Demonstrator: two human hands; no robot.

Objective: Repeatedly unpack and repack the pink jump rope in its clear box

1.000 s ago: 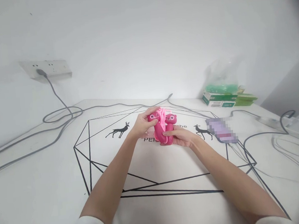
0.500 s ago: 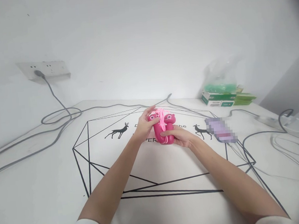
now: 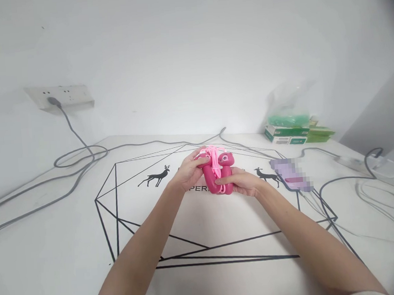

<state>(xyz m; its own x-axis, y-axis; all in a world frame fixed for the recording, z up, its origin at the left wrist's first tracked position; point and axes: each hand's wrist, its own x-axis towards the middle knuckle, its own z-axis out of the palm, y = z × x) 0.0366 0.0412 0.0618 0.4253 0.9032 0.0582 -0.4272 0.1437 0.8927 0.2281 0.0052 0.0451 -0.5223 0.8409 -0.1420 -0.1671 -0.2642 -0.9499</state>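
Note:
Between my hands is a pink jump rope (image 3: pixel 215 162), its light pink cord bundled between two dark pink handles shaped like animals with big eyes. My left hand (image 3: pixel 189 171) is closed on the left handle (image 3: pixel 211 179), its thumb across the animal's head. On the other side, my right hand (image 3: pixel 242 181) grips the right handle (image 3: pixel 227 174) low down, and its thumb reaches over to the cord. The fingers behind the handles are partly hidden. Both handles stand roughly upright above the printed tabletop (image 3: pixel 203 229).
To the right lies a phone (image 3: pixel 289 174), partly pixelated, by loose cables. Green and white boxes (image 3: pixel 286 133) with a plastic bag (image 3: pixel 289 104) on top stand against the wall. A grey cable (image 3: pixel 73 184) runs from the wall socket (image 3: pixel 72 96) across the table.
My left thumb has moved onto the left handle's animal head. The handles sit slightly farther apart at the bottom, and my right hand has shifted a little right. The view has tilted slightly.

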